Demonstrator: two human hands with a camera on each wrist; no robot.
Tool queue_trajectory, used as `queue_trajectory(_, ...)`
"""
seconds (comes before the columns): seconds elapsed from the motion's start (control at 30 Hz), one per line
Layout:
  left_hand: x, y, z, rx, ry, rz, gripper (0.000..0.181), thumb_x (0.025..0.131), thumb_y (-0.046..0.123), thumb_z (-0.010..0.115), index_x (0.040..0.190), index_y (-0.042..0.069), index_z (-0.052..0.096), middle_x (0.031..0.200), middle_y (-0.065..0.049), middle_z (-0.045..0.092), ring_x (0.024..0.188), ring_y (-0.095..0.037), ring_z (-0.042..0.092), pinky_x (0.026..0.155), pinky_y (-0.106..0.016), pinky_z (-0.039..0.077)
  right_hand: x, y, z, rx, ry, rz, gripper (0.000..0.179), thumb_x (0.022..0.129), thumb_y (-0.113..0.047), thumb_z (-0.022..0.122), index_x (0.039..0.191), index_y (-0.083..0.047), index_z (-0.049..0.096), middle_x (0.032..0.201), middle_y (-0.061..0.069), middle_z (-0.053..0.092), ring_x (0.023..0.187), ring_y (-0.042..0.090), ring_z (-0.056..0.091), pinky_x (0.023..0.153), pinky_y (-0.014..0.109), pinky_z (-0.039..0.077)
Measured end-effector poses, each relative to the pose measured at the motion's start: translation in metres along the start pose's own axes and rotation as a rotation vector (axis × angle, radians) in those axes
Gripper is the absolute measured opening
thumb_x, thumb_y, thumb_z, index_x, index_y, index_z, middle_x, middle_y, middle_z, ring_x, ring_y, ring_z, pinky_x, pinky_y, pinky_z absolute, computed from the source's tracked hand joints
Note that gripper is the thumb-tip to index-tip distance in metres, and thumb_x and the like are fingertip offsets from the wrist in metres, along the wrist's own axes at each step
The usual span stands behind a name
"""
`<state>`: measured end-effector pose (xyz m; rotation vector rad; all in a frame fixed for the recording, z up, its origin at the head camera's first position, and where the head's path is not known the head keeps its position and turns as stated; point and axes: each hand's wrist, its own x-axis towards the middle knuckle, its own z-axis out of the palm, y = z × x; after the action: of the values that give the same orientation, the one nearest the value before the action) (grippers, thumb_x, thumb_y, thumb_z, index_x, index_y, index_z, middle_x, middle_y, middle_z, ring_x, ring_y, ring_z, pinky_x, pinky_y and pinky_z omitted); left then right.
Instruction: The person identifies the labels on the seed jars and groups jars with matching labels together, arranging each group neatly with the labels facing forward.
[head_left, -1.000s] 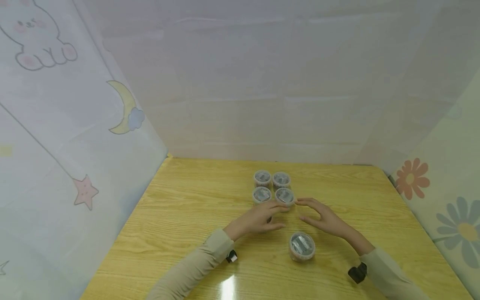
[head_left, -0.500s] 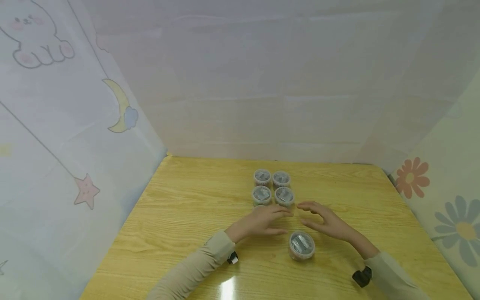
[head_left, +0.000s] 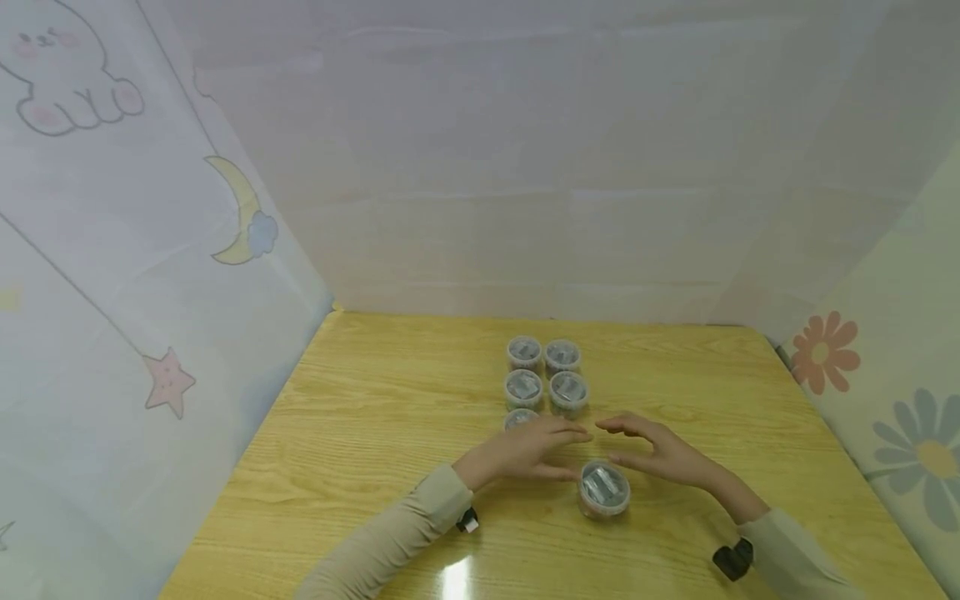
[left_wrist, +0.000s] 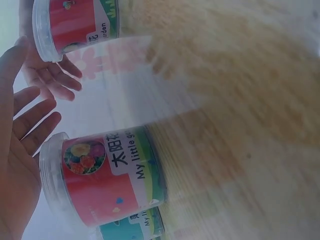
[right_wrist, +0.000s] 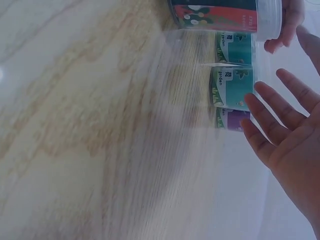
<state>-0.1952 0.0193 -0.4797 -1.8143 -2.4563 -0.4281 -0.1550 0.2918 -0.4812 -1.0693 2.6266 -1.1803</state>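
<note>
A round lidded tub (head_left: 603, 489) with a clear lid and grey packets on top stands nearest me on the table. My left hand (head_left: 525, 450) is left of it, palm facing right, its thumb close to the rim; I cannot tell whether they touch. Beyond the tub's right side hovers my right hand (head_left: 663, 452), fingers loosely bent and holding nothing. Behind my left hand a partly hidden tub (head_left: 521, 419) shows its lid; in the left wrist view a red-labelled tub (left_wrist: 110, 175) printed "My little garden" stands beside that hand's fingers.
Further back, several matching tubs (head_left: 523, 385) stand in two columns on the wooden table (head_left: 375, 400). In the right wrist view some have green labels (right_wrist: 232, 85) and one a purple label (right_wrist: 232, 119). Printed cloth walls enclose the table's back and sides.
Both hands have drawn back from the grouped tubs toward the nearest tub. The tub behind my left hand shows more of its lid now. The tubs appear to stay in place.
</note>
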Motion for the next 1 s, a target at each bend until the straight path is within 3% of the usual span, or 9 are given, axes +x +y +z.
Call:
queue_trajectory(0.2,0.001,0.002,0.004,-0.002,-0.001,0.020,0.065,0.087,0.050,0.057,0.138,0.012,0.043,0.138,-0.004,0.046,0.127,-0.012,0.042,0.108,-0.019,0.028,-0.006,-0.001,0.001,-0.003,-0.009,0.010,0.053,0.086,-0.021,0.067,0.133,-0.011,0.047,0.129,0.007,0.052,0.114,0.028,0.052,0.088,0.048,0.047)
queue_trajectory(0.5,0.001,0.004,0.012,0.011,-0.033,0.005,0.068,0.087,0.057,0.051,0.140,0.016,0.041,0.136,0.002,0.047,0.125,-0.008,0.043,0.108,-0.017,0.028,-0.014,-0.009,0.003,0.027,-0.060,0.074,0.056,0.085,-0.022,0.068,0.135,-0.014,0.045,0.131,0.006,0.051,0.114,0.031,0.051,0.089,0.049,0.047)
queue_trajectory(0.77,0.003,0.009,0.010,0.003,-0.054,0.009,0.068,0.085,0.060,0.051,0.139,0.019,0.042,0.134,0.005,0.049,0.124,-0.005,0.042,0.110,-0.019,0.023,-0.019,-0.004,0.005,0.061,-0.110,0.076,0.063,0.082,-0.024,0.072,0.136,-0.014,0.043,0.132,0.006,0.049,0.112,0.035,0.053,0.090,0.045,0.048)
queue_trajectory(1.0,0.003,0.014,0.008,-0.004,-0.067,0.002,0.065,0.085,0.060,0.052,0.136,0.021,0.045,0.133,0.008,0.051,0.124,-0.005,0.042,0.111,-0.019,0.022,-0.023,-0.007,0.006,0.112,-0.154,0.056,0.066,0.080,-0.021,0.073,0.137,-0.012,0.041,0.134,0.009,0.049,0.113,0.026,0.053,0.088,0.056,0.045)
